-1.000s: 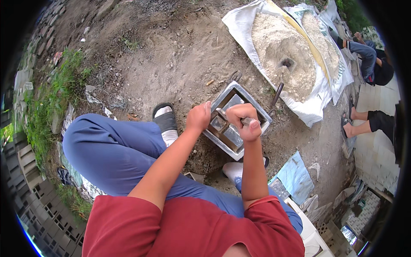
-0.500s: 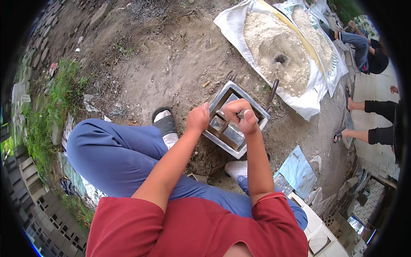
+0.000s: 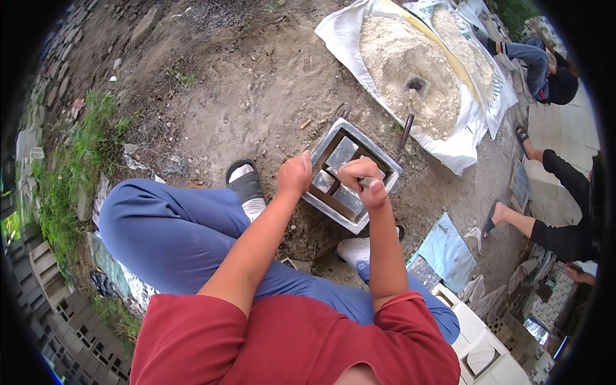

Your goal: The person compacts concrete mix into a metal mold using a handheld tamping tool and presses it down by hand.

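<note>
A rectangular metal mould box [image 3: 343, 222] sits on the dirt between my feet, with loop handles on its far side. Flat silver plates [image 3: 342, 153] show inside it, split by a dark cross-shaped gap. My left hand [image 3: 295, 174] is closed on the left rim, thumb up. Over the box, my right hand [image 3: 363, 181] makes a fist around a grey handle [image 3: 367, 183], whose end pokes out by the thumb. Whether this handle joins the plates is hidden beneath the fist.
White sacks hold pale powder [image 3: 410, 54] beyond the box, with a small scoop-like thing [image 3: 416, 85] in it. A dark metal bar [image 3: 406, 131] stands by the box's far corner. At right are a blue sheet [image 3: 449, 247], a walking person's legs [image 3: 545, 192] and another person [image 3: 545, 70].
The plates inside the box have shifted slightly, and more of the far-left one shows. Both hands keep their holds. At right, the person's legs have stepped wider apart.
</note>
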### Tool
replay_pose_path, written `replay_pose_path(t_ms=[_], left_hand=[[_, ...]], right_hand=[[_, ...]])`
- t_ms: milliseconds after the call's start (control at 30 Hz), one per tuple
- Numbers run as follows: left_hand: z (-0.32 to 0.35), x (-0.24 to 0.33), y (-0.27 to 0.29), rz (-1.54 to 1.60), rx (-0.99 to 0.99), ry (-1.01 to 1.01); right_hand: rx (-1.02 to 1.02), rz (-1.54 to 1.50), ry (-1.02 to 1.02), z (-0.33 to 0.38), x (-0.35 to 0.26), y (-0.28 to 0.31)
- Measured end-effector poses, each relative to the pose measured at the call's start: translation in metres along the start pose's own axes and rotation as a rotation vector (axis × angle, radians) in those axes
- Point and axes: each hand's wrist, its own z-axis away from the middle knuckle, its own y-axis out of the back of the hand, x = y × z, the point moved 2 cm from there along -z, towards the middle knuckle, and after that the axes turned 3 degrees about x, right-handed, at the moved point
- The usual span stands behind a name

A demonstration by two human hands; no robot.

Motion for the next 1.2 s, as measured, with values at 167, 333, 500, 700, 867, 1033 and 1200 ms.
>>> replay_pose_path(t_ms=[167,333,500,700,867,1033,1200], left_hand=[[0.001,-0.001,0.002,0.001,-0.047,0.039],[0.002,-0.004,0.001,0.0,-0.011,0.031],[-0.001,-0.006,-0.005,-0.027,0.013,0.002],[-0.001,-0.003,-0.003,-0.028,0.019,0.003],[0.0,-0.003,-0.001,-0.028,0.021,-0.001],[-0.001,-0.008,-0.002,-0.061,0.015,0.0],[-0.001,-0.004,-0.005,-0.045,0.005,0.024]], right_hand=[[-0.071,-0.062,0.006,-0.005,-0.015,0.005],[-0.004,-0.197,0.105,0.011,-0.059,0.017],[0.033,-0.069,0.094,0.036,-0.06,0.026],[-0.033,-0.019,0.059,0.046,-0.046,0.027],[-0.083,-0.046,0.036,0.053,-0.032,0.021],[-0.07,-0.025,0.054,0.05,-0.019,0.022],[-0.018,0.038,0.049,0.04,-0.005,0.038]])
